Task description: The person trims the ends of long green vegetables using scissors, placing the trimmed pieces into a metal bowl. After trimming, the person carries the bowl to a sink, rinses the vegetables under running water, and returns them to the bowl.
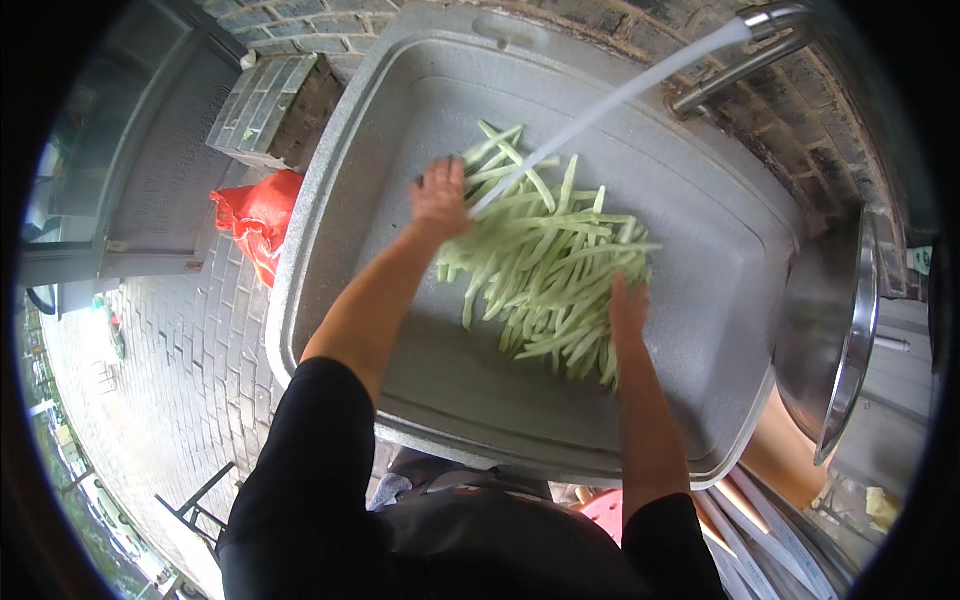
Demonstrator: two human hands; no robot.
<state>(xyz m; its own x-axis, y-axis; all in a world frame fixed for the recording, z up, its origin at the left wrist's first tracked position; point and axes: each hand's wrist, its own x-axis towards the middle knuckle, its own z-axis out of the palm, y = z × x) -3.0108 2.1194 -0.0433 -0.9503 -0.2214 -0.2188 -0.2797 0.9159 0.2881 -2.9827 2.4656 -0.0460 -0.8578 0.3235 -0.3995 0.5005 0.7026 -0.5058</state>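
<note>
A heap of pale green beans (547,262) lies on the floor of a large grey speckled sink (705,300). Water runs in a stream (622,94) from the metal faucet (765,21) at the upper right and lands beside my left hand. My left hand (441,196) is at the upper left edge of the beans, back of the hand up, its fingers against them. At the right edge of the heap, my right hand (630,307) touches the beans, its fingertips partly hidden among them. Blur covers some beans between the hands. Whether either hand grips any beans is unclear.
A large metal bowl (821,330) stands on edge against the sink's right side. Left of the sink are a red sack (262,217) and a tiled block (262,105). A brick wall (802,112) rises behind the sink. A black metal frame (196,501) stands at the lower left.
</note>
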